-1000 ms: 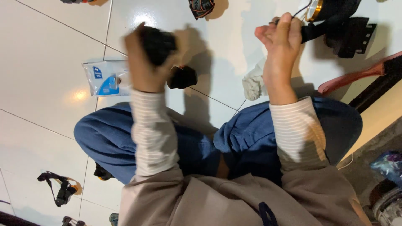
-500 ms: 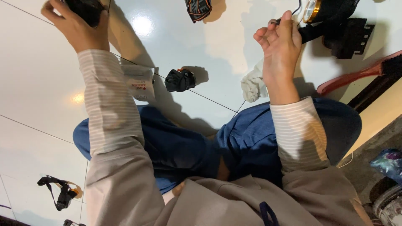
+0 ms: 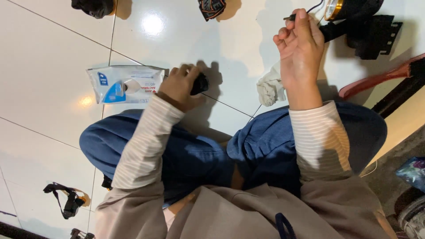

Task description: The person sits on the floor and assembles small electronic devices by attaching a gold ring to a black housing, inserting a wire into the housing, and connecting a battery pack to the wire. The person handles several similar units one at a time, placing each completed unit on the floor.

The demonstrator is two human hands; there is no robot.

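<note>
Fingers of left hand [image 3: 179, 86] grip one black part [image 3: 200, 83]; right hand [image 3: 301, 44] pinches one wire [image 3: 310, 9].

One head-worn camera looks steeply down, close over the person's lap. White tiled floor [image 3: 53, 66] fills ten to two o'clock.

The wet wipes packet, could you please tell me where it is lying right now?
In the head view, the wet wipes packet lies flat on the white tiled floor, just left of the left hand.
</note>
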